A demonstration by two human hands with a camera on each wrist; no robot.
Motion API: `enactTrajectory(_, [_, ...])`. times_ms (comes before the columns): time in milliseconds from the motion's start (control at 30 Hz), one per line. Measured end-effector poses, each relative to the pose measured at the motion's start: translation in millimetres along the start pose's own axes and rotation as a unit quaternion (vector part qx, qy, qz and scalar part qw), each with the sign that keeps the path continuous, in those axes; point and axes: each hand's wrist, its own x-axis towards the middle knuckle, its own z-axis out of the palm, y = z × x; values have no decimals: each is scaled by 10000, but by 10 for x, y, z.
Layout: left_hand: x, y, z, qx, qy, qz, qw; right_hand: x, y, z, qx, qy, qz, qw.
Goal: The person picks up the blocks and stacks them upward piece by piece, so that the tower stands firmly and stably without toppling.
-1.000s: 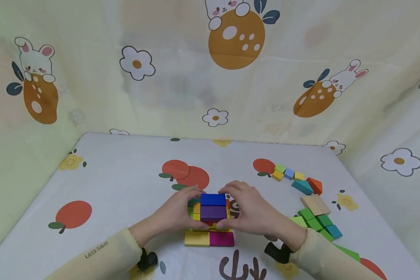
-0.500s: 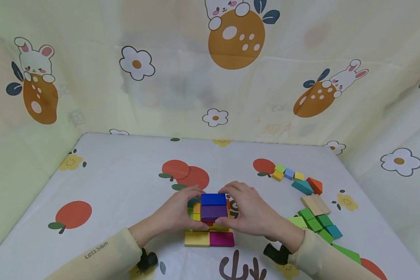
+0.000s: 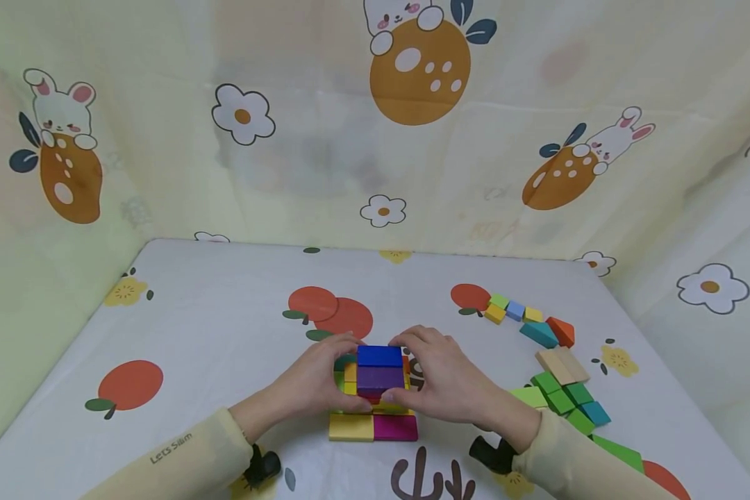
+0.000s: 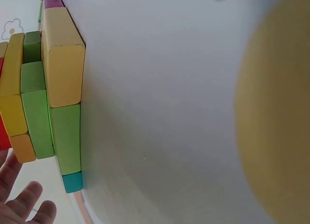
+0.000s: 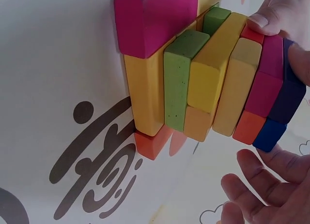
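A layered stack of wooden building blocks [image 5: 177,83] stands on the tablecloth before me. Its top layer has a blue block [image 3: 380,356] behind a purple block [image 3: 380,380]. At the stack's left side, my left hand [image 3: 315,375] has thumb in front and fingers behind, gripping the upper layers. My right hand [image 3: 444,375] holds the top layer from the right; its thumb lies on the purple block in the right wrist view, its fingers by the blue end. A cream block [image 3: 351,427] and a magenta block [image 3: 396,427] form the front of the base.
At the right lie loose blocks: several small cubes [image 3: 515,310], a teal triangle [image 3: 539,334], a red-orange piece [image 3: 561,331], natural wood blocks [image 3: 562,366] and several green blocks [image 3: 560,401]. A patterned cloth wall [image 3: 312,173] rises behind the table.
My right thumb has slid slightly to the left along the front of the stack. The left hand and the stack look unchanged.
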Motion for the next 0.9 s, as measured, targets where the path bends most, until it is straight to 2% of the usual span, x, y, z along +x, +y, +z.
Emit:
enactTrajectory(333, [25,21,29,17,-23,64,10000,-44,31,-17,74,-100,79,9999])
enactTrajectory(467, [5,25,20,62,60,-52,9999,-53,30,-53,163,-122,107,9997])
enactTrajectory(567, [-19,33,12,84,107,-212,9997,-87,106,-174,187,86,176,9996])
enactTrajectory(667, [-25,38,14,84,92,-350,9993,-165,347,-372,87,569,296,9979])
enactTrajectory(767, [-20,42,18,109,88,-397,9991,-278,755,-581,-77,836,653,9943])
enactTrajectory(900, [-16,45,31,128,69,-430,9990,-488,1336,-730,-268,538,1252,9903])
